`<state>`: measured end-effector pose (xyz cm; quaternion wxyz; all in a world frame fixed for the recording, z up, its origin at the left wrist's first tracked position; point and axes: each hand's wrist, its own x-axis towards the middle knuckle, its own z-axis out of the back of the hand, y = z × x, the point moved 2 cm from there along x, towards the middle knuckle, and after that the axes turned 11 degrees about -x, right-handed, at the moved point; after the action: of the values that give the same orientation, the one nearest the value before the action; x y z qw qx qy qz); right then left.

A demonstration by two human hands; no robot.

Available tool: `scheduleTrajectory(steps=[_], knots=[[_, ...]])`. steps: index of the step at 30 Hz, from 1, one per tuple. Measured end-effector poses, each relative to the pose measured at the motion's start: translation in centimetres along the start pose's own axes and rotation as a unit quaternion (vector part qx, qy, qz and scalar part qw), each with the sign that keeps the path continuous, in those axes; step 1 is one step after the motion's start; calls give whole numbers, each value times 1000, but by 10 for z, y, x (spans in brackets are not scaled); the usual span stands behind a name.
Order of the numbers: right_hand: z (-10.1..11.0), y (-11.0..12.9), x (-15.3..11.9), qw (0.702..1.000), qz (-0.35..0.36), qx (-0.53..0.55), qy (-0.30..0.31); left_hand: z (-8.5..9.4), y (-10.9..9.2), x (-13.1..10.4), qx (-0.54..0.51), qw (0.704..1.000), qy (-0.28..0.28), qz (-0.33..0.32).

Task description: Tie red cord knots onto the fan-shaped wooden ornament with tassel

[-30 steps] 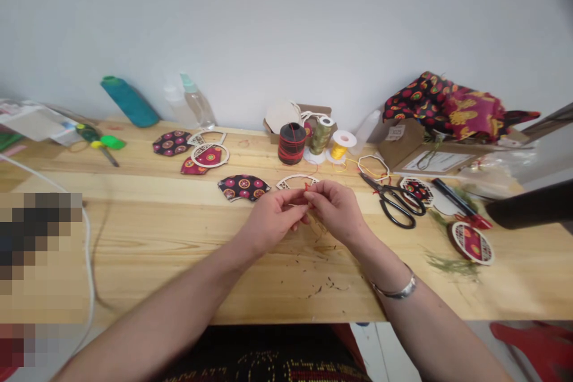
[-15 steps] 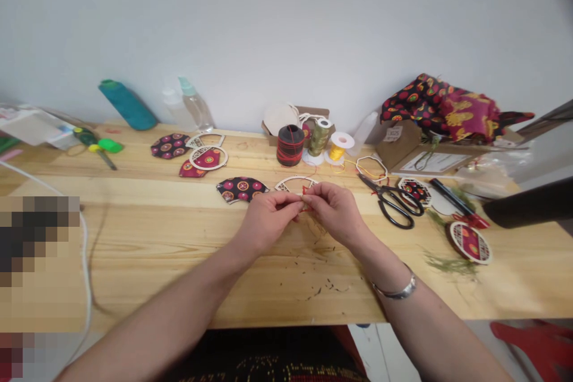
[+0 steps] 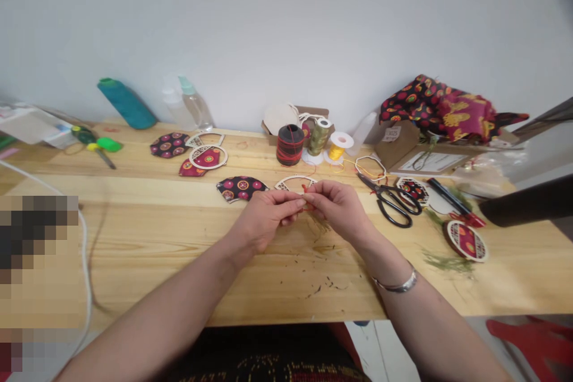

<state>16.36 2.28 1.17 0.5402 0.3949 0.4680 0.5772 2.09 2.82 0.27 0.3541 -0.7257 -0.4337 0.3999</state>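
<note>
1. Left hand (image 3: 264, 215), centre of the frame: thumb and index fingers closed in a pinch on a short red thread (image 3: 305, 189).
2. Right hand (image 3: 338, 206), just beside it: fingertips closed on the same thread, meeting those opposite. The exact grip is hidden, and whether a knot is formed cannot be told.
3. Fan-shaped frame (image 3: 294, 178), behind the fingers, partly covered; fan-shaped fabric piece (image 3: 242, 187) to its left, apart from it. These appear to be not yet joined.
4. Oval piece (image 3: 467, 240), right of the frame: lattice and fabric seen together, judged assembled. Octagonal piece (image 3: 412, 191) likewise, partly overlapped by black scissors (image 3: 379, 189).
5. Left of centre: round frame (image 3: 192, 161) laid over red fabric (image 3: 185, 168), with dark fabric (image 3: 170, 144) beside it; judged still to be joined.
6. Centre, rear: black-and-red spool (image 3: 289, 146), green spool (image 3: 319, 138), yellow spool (image 3: 335, 152).
7. Bench (image 3: 156, 250), pale wood, with dark scraps scattered below the hands; teal cone (image 3: 128, 104) at upper left, carton (image 3: 398, 146) topped with patterned cloth (image 3: 418, 98) at upper right.
8. Plain pale wall (image 3: 268, 24) across the top.
</note>
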Motion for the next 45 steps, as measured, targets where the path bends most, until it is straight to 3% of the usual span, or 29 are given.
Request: scheduleTrajectory(steps=[6, 11, 23, 27, 30, 35, 39, 42, 45], knots=[[2, 4, 0, 1000, -3, 14, 19, 2, 3, 2, -15, 1000, 10, 25], [1, 5, 0, 998, -26, 25, 41, 2, 2, 3, -25, 1000, -6, -5], [10, 2, 2, 988, -16, -127, 82, 4, 1, 4, 7, 996, -61, -60], [16, 3, 4, 985, -9, -170, 24, 4, 1, 4, 9, 996, -63, -55], [17, 7, 1, 968, 71, -236, -41, 5, 0, 4, 10, 995, -81, -60], [6, 16, -18, 886, 255, -364, -134, 6, -1, 4, 6, 991, -108, -81], [-7, 16, -30, 770, 368, -497, -155, 4, -2, 2, -17, 991, -116, -64], [-14, 15, -33, 680, 417, -585, -146, 5, -2, 1, -38, 991, -127, -19], [-18, 15, -32, 629, 434, -631, -133, 5, -1, 1, -89, 991, -100, 22]])
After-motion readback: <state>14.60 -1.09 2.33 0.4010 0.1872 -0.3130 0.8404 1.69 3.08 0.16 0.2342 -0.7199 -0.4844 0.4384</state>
